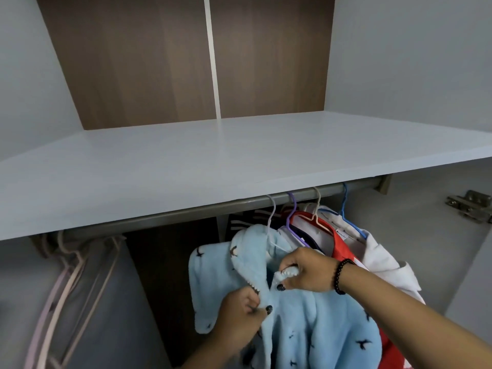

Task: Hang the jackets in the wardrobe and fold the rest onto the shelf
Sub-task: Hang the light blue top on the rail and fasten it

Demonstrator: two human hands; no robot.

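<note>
Jackets hang from the grey metal rail [213, 209] under the smooth pale shelf [186, 166]. One fluffy light-blue fleece jacket [319, 323], bird-patterned, is pinched at its zipper edges by the left hand [239, 312] and right hand [306, 272].

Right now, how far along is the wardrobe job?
Done: several garments hang on the rail, among them a red one and a white one. In hand: the blue fleece jacket is on its hanger, and the left hand and right hand each pinch a front edge, perhaps closing it. Left: the shelf shows no folded clothes.
</note>
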